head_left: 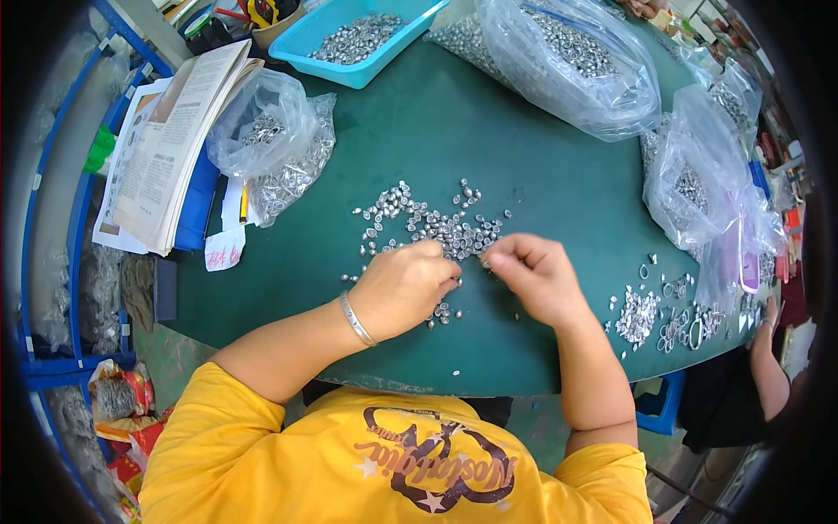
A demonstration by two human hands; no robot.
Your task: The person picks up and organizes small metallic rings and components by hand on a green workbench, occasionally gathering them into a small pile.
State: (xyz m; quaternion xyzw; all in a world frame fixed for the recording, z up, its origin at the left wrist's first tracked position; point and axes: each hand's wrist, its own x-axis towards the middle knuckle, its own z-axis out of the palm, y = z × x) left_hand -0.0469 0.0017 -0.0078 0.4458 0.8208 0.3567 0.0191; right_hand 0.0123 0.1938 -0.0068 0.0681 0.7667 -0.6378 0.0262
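A loose heap of small silver metal parts (432,223) lies spread on the green table (489,148). My left hand (406,286), with a silver bangle on the wrist, rests curled at the heap's near edge, fingertips among the parts. My right hand (534,275) sits just to its right, fingers pinched together at the heap's edge. Whether either hand holds a part is hidden by the fingers. A few parts (443,313) lie under my left hand's near side.
Clear bags of metal parts lie at left (279,148), back (559,61) and right (698,183). A blue tray (358,39) holds more parts. Stacked papers (175,140) sit far left. Another pile with rings (663,314) lies right, near another person's arm (768,367).
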